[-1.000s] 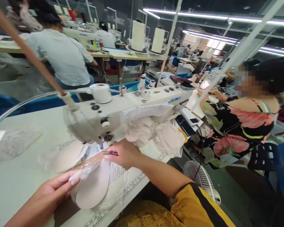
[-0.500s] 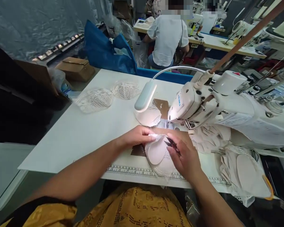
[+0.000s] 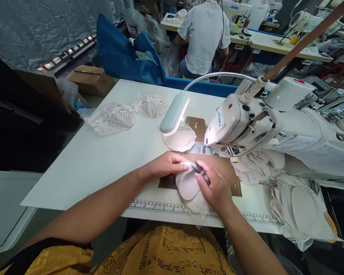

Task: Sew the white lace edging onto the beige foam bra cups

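Observation:
A pale padded cup with lace edging (image 3: 188,187) lies on the white table (image 3: 103,160) in front of the sewing machine (image 3: 263,122). My left hand (image 3: 163,166) pinches the cup's upper edge. My right hand (image 3: 215,189) is closed on small dark thread snips (image 3: 200,169), whose tips meet the cup's edge beside my left fingers. Both hands rest over a brown patch on the table, just below the machine's needle area.
A gooseneck lamp (image 3: 173,114) shines on another cup (image 3: 181,139). Two lace cups (image 3: 114,118) lie at the far left. A heap of cups (image 3: 292,198) sits under the machine arm at right. A person in a white shirt (image 3: 203,34) sits ahead; blue bag (image 3: 123,53), cardboard box (image 3: 88,78).
The view swung left a second ago, from the machine's right side to its front. In the last half second my right hand moved the snips up to the cup's edge by my left fingers.

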Tool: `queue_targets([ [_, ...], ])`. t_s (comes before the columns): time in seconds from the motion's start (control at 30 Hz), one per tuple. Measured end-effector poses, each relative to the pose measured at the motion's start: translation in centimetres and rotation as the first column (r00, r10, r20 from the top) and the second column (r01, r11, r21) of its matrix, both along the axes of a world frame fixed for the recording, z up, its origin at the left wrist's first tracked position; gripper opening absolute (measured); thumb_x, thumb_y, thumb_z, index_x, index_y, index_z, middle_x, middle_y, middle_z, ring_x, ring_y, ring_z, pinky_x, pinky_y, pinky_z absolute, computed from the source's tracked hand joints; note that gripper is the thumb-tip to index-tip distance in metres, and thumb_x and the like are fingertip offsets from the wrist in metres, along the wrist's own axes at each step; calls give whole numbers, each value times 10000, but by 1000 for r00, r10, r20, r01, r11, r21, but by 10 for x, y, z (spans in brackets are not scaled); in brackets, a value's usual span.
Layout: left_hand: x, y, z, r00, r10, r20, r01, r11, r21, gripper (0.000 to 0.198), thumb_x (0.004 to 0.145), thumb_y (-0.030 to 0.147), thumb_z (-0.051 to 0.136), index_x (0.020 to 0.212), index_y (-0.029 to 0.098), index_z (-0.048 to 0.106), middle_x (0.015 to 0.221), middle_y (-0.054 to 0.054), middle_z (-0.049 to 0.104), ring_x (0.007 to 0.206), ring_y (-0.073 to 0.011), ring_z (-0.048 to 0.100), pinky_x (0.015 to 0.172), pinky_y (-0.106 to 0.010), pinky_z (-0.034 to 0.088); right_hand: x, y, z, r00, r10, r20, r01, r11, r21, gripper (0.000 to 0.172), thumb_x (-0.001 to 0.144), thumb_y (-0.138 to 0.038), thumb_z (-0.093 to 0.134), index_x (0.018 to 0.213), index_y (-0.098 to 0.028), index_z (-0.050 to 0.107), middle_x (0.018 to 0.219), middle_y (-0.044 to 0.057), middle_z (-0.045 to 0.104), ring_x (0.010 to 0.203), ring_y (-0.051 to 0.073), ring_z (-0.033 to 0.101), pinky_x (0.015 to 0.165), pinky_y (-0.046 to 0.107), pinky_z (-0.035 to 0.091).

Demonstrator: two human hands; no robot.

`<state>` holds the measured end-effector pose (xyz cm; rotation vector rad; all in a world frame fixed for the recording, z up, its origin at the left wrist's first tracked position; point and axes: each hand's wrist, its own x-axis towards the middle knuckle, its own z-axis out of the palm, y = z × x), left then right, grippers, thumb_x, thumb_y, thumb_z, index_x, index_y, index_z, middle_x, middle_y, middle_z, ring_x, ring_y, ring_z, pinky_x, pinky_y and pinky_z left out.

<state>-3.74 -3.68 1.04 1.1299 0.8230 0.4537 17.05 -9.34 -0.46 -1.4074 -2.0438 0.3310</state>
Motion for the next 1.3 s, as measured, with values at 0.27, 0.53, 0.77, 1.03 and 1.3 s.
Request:
queue_targets([
  [0.27, 3, -2, 5, 998, 52, -44, -54, 998, -34, 246, 824, 371, 677, 891, 141, 735, 683, -6, 640, 610, -96, 533, 580, -203, 411, 1, -1, -1, 1000, -2, 15, 1, 999, 34, 316, 924, -312, 514, 1196, -175, 599, 889, 47, 710, 731, 160, 668, 667, 276, 541],
  [0.53, 3, -3, 4, 997, 41, -62, -42, 999, -15, 284, 831, 394, 654, 914, 132, 730, 725, -23, 656, 645, -114, 558, 617, -232, 435, 1, 0, -3, 999, -8, 34, 6, 998, 60, 314, 928, -316, 509, 1193, -180, 608, 901, 61, 718, 741, 172, 674, 679, 287, 550],
  [0.77, 6, -3, 7, 994, 46, -95, -45, 999, 14, 289, 836, 396, 640, 852, 115, 709, 660, -3, 592, 604, -97, 503, 580, -219, 390, 0, -1, -4, 999, -12, 48, 7, 994, 113, 307, 931, -300, 508, 1198, -184, 606, 915, 68, 722, 804, 186, 688, 709, 296, 557],
  [1.03, 5, -3, 7, 996, 21, -89, -18, 999, 39, 306, 829, 415, 620, 810, 115, 682, 648, -4, 567, 607, -111, 496, 571, -230, 393, -2, 0, -5, 991, 19, 131, -55, 959, 277, 306, 911, -202, 549, 1212, -183, 606, 953, 73, 737, 825, 184, 695, 705, 277, 536],
  [1.3, 6, -2, 9, 993, 59, -105, -57, 998, 20, 250, 788, 373, 649, 802, 124, 631, 706, -2, 576, 632, -107, 513, 597, -225, 401, 8, 6, 3, 982, -166, -86, 157, 982, -104, 399, 854, -351, 602, 1234, -230, 582, 1029, 55, 716, 793, 192, 687, 653, 304, 550],
])
